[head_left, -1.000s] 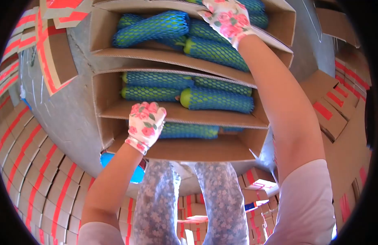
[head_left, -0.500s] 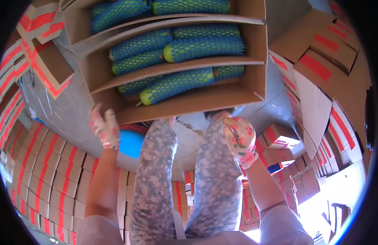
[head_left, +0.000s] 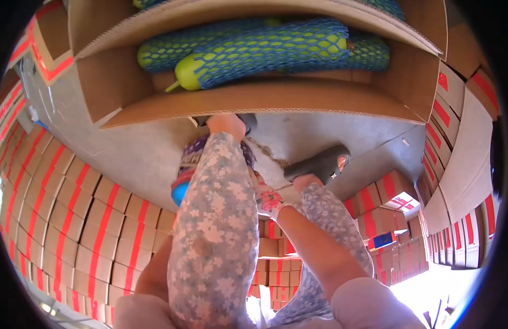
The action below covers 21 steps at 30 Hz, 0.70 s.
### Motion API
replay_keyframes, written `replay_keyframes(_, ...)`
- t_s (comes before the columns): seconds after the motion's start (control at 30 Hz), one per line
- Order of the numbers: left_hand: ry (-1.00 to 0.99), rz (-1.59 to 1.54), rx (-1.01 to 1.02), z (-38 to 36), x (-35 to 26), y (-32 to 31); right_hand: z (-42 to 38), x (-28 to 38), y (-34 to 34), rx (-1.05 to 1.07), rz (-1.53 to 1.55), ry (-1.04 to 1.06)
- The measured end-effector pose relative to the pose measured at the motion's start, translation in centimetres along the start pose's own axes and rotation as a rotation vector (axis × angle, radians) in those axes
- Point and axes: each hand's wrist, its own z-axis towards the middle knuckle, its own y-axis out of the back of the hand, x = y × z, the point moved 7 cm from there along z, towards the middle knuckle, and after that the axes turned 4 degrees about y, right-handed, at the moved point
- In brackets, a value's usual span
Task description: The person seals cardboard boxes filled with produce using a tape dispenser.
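My right hand, in a floral glove, is between my knees, partly covered by my left leg; its fingers are hidden. My left hand is out of sight behind my left leg, with only the forearm showing at the lower left. Close in front of me stands an open cardboard box. Inside it lie long green gourds in blue foam netting. Beside my left leg, low down, a blue round object and a purple patterned item are partly visible.
Stacked cartons with red tape line the left side. More cartons stand at the right. An open carton is at the upper left. My shoe rests on the grey floor.
The view has moved closer to the front box. Both hands have left the box area; my right hand has dropped between my legs and my left has gone behind my leg. My legs have shifted.
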Motion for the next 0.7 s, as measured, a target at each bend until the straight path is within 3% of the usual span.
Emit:
replay_keyframes(0.07, 0.164, 0.182, 0.3, 0.0, 0.0, 0.2, 1.3, 7.8, 12.2, 0.218, 0.05, -0.292)
replay_keyframes(0.1, 0.156, 0.173, 0.302, -0.2, -0.3, 0.1, 0.5, 8.1, 15.0, 0.317, -0.09, -0.26)
replay_keyframes(0.2, 0.138, 0.105, 0.272, 0.3, -1.7, 3.2, -0.2, 6.4, 17.9, 0.346, -0.082, -0.262)
replay_keyframes(0.23, 0.129, 0.083, 0.259, 0.7, -2.0, 3.6, -0.1, 7.0, 19.1, 0.462, -0.085, -0.295)
replay_keyframes(0.4, 0.09, -0.019, 0.161, 3.3, -2.9, 5.8, -0.2, 5.9, 16.9, 0.521, -0.208, -0.226)
replay_keyframes(0.47, 0.067, -0.057, 0.143, 2.9, -3.3, 6.8, -1.4, 3.8, 14.3, 0.679, -0.213, -0.349)
replay_keyframes(0.53, 0.055, -0.101, 0.13, 2.0, -3.7, 7.8, -1.7, 3.1, 13.5, 0.655, -0.288, -0.332)
replay_keyframes(0.63, -0.001, -0.186, 0.044, 3.3, -6.1, 10.6, -1.6, 0.7, 11.3, 0.581, -0.453, -0.264)
replay_keyframes(0.7, -0.084, -0.242, -0.057, 5.3, -8.8, 13.2, -1.5, -1.1, 8.2, 0.726, -0.414, -0.097)
